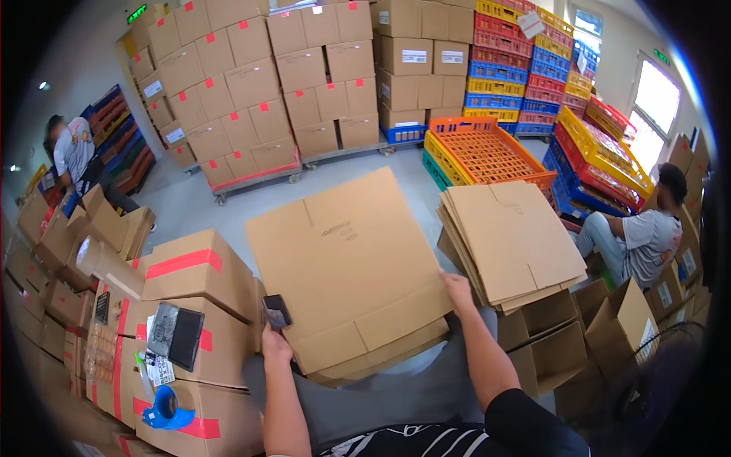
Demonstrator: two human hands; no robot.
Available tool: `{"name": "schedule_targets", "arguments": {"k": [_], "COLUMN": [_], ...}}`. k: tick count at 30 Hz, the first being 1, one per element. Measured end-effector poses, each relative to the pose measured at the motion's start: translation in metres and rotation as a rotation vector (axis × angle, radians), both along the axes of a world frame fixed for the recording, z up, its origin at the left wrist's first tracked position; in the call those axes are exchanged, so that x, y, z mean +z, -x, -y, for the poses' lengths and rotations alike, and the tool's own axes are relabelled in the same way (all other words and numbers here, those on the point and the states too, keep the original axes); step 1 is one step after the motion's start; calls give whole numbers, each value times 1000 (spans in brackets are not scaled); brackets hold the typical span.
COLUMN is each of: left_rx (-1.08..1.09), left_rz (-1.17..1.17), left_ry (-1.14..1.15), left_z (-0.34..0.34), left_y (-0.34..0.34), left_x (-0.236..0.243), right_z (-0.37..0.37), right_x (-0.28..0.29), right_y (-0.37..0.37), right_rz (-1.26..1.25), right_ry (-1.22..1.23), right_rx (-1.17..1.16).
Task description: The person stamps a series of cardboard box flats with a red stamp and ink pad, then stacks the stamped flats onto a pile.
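Observation:
A flattened brown cardboard box [343, 266] stretches out over my lap, tilted, with creased flaps along its near end. My right hand [457, 292] is closed on its right edge. At the left edge my left hand [276, 344] is closed, and a black phone-like device [278, 310] sticks up from its fingers, overlapping the cardboard. Some of the left fingers are hidden, so I cannot tell how firmly they touch the sheet. More flat cardboard [407, 348] shows beneath the near end. To the right leans a stack of flattened boxes [514, 240].
Taped boxes [194, 327] on the left carry a tablet-like device [185, 335] and a blue tape dispenser [169, 409]. Open boxes [552, 358] stand at right. An orange crate [495, 148] and stacked cartons [228, 91] are ahead. One person [640, 228] sits right, another [75, 152] far left.

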State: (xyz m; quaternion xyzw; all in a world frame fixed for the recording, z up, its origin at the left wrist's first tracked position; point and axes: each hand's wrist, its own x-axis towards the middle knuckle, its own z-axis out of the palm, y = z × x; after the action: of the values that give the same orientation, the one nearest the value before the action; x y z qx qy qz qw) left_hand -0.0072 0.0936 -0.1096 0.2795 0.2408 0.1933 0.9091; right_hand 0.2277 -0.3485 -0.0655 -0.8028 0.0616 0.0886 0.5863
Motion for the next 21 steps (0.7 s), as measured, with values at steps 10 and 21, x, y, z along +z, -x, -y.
{"name": "schedule_targets", "arguments": {"k": [10, 21], "left_rx": [-177, 12], "left_rz": [81, 127], "left_ry": [-148, -28], "left_z": [5, -6], "left_y": [6, 6], "left_x": [19, 11], "right_z": [-19, -68], "right_x": [15, 28], "right_y": [30, 98], "right_rz": [333, 923], "right_ry": [193, 529], "right_rx": [-113, 229]}}
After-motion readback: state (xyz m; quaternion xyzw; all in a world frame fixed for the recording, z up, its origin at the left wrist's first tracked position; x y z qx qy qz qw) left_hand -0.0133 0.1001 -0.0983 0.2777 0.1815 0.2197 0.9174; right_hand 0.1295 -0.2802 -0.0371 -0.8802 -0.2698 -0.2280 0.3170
